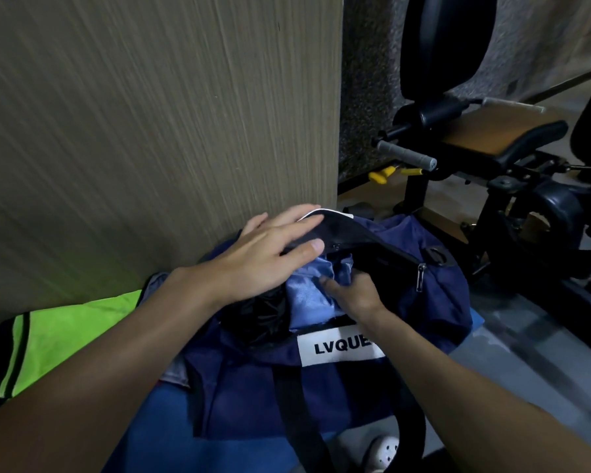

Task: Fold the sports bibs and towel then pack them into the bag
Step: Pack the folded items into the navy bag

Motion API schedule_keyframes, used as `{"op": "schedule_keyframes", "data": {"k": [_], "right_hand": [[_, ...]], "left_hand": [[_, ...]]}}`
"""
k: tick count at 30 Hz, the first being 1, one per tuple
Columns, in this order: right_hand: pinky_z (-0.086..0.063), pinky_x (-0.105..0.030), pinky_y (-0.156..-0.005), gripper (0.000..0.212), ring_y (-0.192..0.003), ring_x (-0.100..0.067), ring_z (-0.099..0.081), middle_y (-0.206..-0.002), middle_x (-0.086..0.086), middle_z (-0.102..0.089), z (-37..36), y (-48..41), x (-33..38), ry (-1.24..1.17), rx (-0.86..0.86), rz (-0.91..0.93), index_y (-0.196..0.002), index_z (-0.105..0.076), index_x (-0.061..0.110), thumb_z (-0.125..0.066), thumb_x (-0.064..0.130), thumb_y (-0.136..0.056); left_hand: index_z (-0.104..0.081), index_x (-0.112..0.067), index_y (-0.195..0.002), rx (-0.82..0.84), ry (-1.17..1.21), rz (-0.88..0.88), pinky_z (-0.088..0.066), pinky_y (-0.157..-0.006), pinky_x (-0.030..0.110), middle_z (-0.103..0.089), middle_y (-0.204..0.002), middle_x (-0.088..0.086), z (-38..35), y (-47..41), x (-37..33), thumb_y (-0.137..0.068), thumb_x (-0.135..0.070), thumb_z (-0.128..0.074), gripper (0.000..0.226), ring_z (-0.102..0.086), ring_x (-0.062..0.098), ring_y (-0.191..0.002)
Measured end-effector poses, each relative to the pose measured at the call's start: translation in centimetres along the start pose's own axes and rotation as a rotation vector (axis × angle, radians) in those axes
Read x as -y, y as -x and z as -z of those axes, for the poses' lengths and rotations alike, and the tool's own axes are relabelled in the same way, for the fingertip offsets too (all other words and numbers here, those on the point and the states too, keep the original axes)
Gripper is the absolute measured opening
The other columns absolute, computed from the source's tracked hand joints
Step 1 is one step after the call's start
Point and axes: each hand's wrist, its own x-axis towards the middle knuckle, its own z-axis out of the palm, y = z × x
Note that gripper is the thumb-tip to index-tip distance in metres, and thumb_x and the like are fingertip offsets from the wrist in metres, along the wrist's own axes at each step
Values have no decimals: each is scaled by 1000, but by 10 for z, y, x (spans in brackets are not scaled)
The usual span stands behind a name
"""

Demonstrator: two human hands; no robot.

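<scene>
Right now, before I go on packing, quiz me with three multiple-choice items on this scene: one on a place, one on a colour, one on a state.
1. Where does the green bib lie?
A. left of the bag
B. inside the bag
C. on the bench

2. What colour is the cloth in the bag's mouth?
A. red
B. light blue
C. white

3. How is the bag's top?
A. zipped shut
B. open, with the left hand holding its rim
C. covered by a towel

Answers:
1 A: the bib lies outside the bag, on its left side.
2 B: the right hand grips pale blue cloth in the opening.
3 B: the zip is parted and the dark inside shows.
</scene>
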Motion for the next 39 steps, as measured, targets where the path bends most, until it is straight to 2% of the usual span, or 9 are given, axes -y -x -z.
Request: {"op": "schedule_keyframes", "data": {"k": [2,5,8,10,13,19,23,33,39], "right_hand": [[-54,-34,-77,35,-91,-27,-67,-99,-12,-70,4,2,-3,116,3,86,-101,-66,6,-77,33,-82],[-42,-42,-103,67,-119,-30,-49,-128,-15,-52,11,15,-9,457,-85,351,-129,-54,7,-74,46,-79],[-23,-44,-118,93,-145,-31,-22,-156,-16,-26,14,36,-11,741,-29,565,-151,-28,10,-43,69,-82],[-10,-43,-122,99,-151,-26,-1,-163,-11,-3,16,38,-15,879,142,510,-156,-9,16,-21,77,-79],[-5,-41,-122,87,-150,-24,14,-163,-13,11,13,29,-19,858,327,320,-156,6,20,-31,68,-93],[-15,-41,-122,99,-151,-26,-3,-164,-10,3,-4,11,-17,645,392,290,-156,3,24,-47,70,-84],[-9,-44,-122,99,-150,-24,4,-164,-8,2,3,12,-15,854,263,434,-156,-2,21,-53,66,-85],[-11,-32,-122,94,-151,-18,-3,-164,-5,-6,-17,-9,-20,596,426,334,-156,-14,18,-63,56,-86],[-23,-44,-114,97,-141,-27,-14,-154,-7,-15,0,19,1,880,180,495,-153,-17,29,-60,71,-78]], "left_hand": [[-33,-25,-154,-9,-11,-7,-3,-122,46,-18,-155,-30,-1,2,3,-84,-70,-21,84,-17,-14,-140],[-33,-25,-154,-13,-8,-11,-3,-122,46,-18,-158,-27,-3,2,3,-84,-70,-24,84,-16,-12,-142],[-33,-24,-154,-12,-9,-13,-4,-122,47,-18,-158,-26,-5,2,1,-83,-70,-25,84,-15,-13,-141],[-33,-24,-154,-14,-17,-15,-4,-122,48,-18,-157,-27,-5,2,0,-83,-70,-25,84,-16,-14,-141],[-33,-25,-154,-3,-29,-16,-4,-122,48,-18,-159,-26,-3,3,-2,-82,-70,-25,85,-16,-12,-142],[-32,-27,-154,9,-43,-19,-6,-122,48,-17,-157,-29,1,4,-1,-80,-72,-34,87,-18,-13,-141],[-30,-28,-155,19,-56,-27,-6,-122,48,-15,-153,-34,2,4,-1,-76,-74,-40,91,-17,-14,-140],[-29,-29,-155,10,-58,-36,-7,-122,47,-12,-157,-32,4,5,-2,-71,-72,-52,97,-14,-16,-141],[-29,-30,-155,13,-64,-33,-7,-123,46,-8,-146,-44,6,5,-2,-70,-72,-51,97,-12,-23,-136]]}}
